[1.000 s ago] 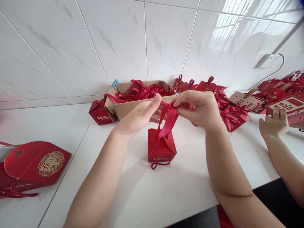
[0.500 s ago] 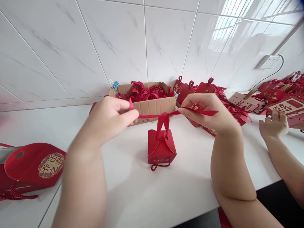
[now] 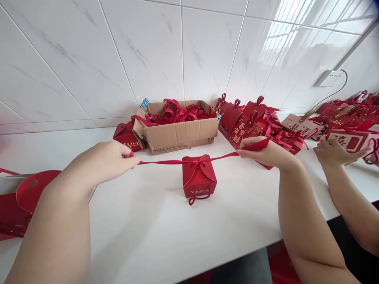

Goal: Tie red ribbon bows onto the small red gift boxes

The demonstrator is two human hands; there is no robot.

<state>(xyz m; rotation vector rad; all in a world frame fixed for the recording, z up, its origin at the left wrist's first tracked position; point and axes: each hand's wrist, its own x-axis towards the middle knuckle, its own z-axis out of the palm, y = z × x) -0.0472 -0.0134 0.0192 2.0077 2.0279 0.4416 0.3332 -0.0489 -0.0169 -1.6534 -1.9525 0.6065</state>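
A small red gift box (image 3: 199, 179) stands upright on the white table, with a twisted red cord on its front face. A red ribbon (image 3: 161, 162) crosses the top of the box and stretches taut to both sides. My left hand (image 3: 114, 159) pinches one end of it, left of the box. At the right, my right hand (image 3: 256, 152) grips the other end, and a loose tail of ribbon lies across its fingers. Where the ribbon meets the box top it sits down against the closed flaps.
Behind the box is a cardboard carton (image 3: 183, 136) full of red ribbons (image 3: 183, 112), beside another small red box (image 3: 127, 136). Finished-looking red boxes (image 3: 231, 118) crowd the back right. Another person's hand (image 3: 337, 152) is at the far right. A larger red box (image 3: 38, 189) lies left.
My hands have moved apart and a little lower. The ribbon's raised loop above the box has been drawn down onto its top. The other person's hand has opened.
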